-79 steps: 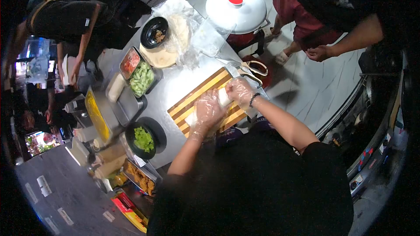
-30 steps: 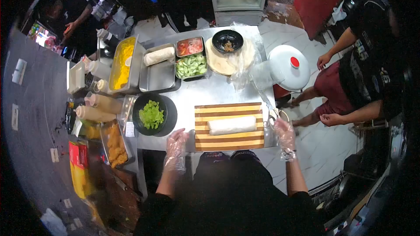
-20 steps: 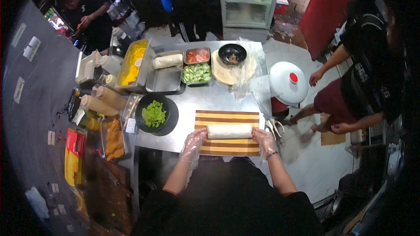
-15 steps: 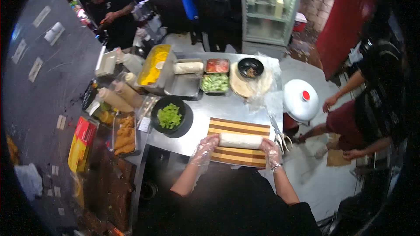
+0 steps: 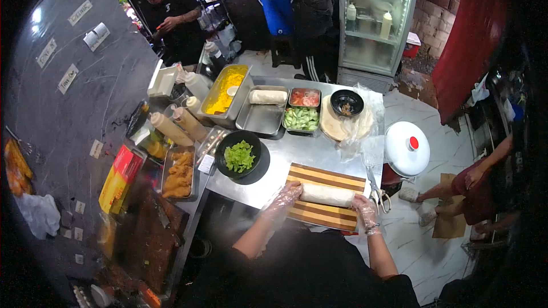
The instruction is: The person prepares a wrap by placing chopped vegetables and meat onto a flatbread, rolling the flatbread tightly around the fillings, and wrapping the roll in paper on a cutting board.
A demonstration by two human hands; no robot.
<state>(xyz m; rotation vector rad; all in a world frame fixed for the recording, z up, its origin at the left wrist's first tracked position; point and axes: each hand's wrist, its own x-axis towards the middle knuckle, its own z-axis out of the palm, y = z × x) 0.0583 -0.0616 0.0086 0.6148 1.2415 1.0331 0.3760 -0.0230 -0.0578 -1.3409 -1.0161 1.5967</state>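
A rolled white tortilla wrap lies lengthwise across a striped wooden cutting board. Wearing clear plastic gloves, my left hand grips its left end. My right hand has its fingers closed around the right end. Scissors rest just right of the board. Left of the board stands a black bowl of chopped lettuce. Beyond it, another wrap sits in a steel tray, beside containers of diced tomato and sliced cucumber.
Flat tortillas are stacked under a small black bowl. Sauce bottles, a tray of fried pieces and a yellow-filled pan crowd the left. A white lidded pot stands right. Other people are at the back and right.
The whole view has shifted, so the table appears further right and lower. Both hands still hold the wrap's ends. The person at the right has moved further toward the edge of view.
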